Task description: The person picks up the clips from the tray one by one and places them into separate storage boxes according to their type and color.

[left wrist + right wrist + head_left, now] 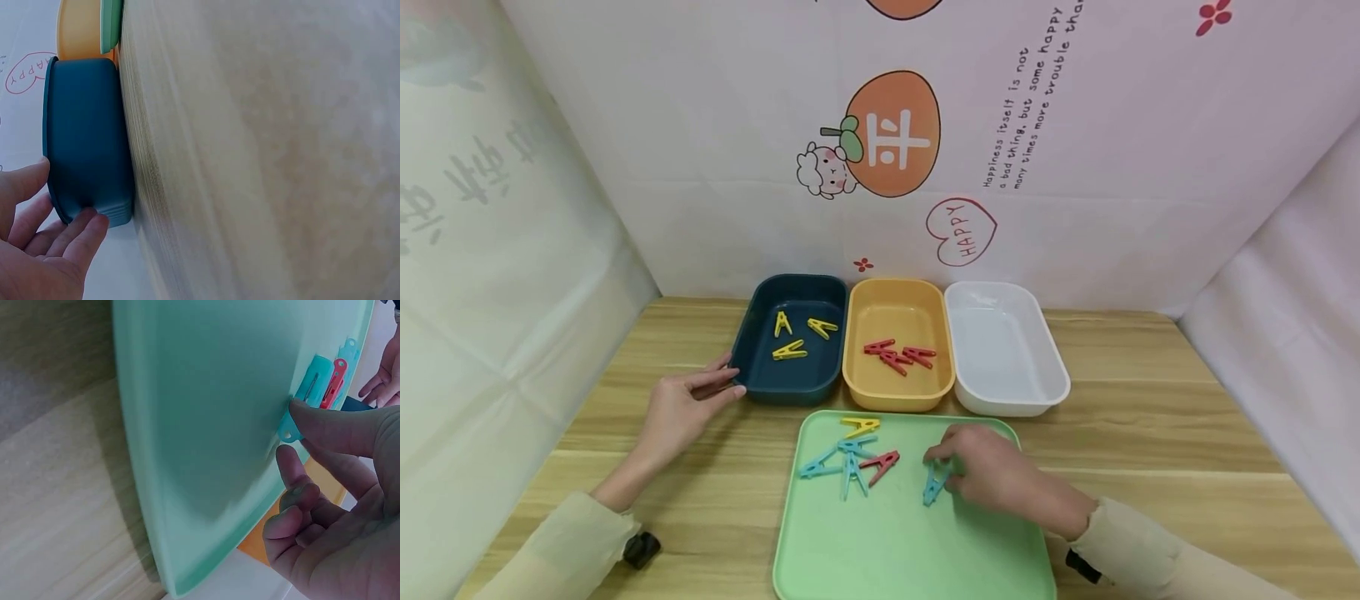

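My right hand (996, 471) pinches a light blue clothespin (934, 485) between thumb and fingers, over the right half of the green tray (910, 546). In the right wrist view the thumb and index finger lie on the handle end of that clothespin (309, 394). My left hand (681, 410) touches the near left corner of the dark blue bin (793, 395) with nearly straight fingers. On the tray's far left part lie a yellow clothespin (860, 427), a red clothespin (881, 465) and light blue clothespins (853, 475).
Three yellow clothespins (789, 351) lie in the dark blue bin. Beside it, the orange-yellow bin (898, 402) holds red clothespins (895, 360). A white bin (1009, 408) stands at the right of the row. Behind the wooden table (1150, 433) hangs a printed white cloth (737, 150).
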Demonstrator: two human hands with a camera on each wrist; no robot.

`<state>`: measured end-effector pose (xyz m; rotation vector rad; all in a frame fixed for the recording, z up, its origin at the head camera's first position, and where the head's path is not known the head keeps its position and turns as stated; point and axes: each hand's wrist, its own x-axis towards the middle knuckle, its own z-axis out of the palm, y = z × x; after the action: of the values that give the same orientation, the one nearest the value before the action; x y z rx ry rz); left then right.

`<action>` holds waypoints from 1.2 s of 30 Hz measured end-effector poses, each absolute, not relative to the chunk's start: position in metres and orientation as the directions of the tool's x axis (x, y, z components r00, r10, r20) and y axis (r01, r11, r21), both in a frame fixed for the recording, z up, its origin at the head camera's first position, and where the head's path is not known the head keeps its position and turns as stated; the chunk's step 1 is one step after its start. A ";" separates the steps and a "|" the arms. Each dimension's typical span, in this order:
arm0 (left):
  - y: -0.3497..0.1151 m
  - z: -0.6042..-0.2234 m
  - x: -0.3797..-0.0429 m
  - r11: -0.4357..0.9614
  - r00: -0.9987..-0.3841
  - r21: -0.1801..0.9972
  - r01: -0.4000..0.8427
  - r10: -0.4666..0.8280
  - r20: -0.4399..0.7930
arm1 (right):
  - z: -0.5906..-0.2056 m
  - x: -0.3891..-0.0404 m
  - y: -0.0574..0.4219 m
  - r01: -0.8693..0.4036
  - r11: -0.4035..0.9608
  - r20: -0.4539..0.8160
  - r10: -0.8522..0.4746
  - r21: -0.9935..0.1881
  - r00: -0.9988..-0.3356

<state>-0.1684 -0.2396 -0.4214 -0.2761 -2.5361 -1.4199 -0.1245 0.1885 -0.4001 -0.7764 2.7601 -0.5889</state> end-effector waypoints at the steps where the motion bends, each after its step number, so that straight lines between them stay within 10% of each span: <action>1: -0.239 -0.422 -0.169 0.513 -0.958 0.815 0.268 0.056 0.281 | -0.401 -0.124 0.189 -0.447 0.787 -0.095 -0.530 -0.426 -0.843; 36: -0.239 -0.422 -0.168 0.526 -0.962 0.812 0.251 0.046 0.268 | -0.407 -0.125 0.218 -0.290 0.848 -0.059 -0.351 -0.443 -0.935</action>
<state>-0.1684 -0.2392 -0.4217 -0.2528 -2.5523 -1.4108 -0.1254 0.2176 -0.4066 -0.5031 2.8869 -0.6595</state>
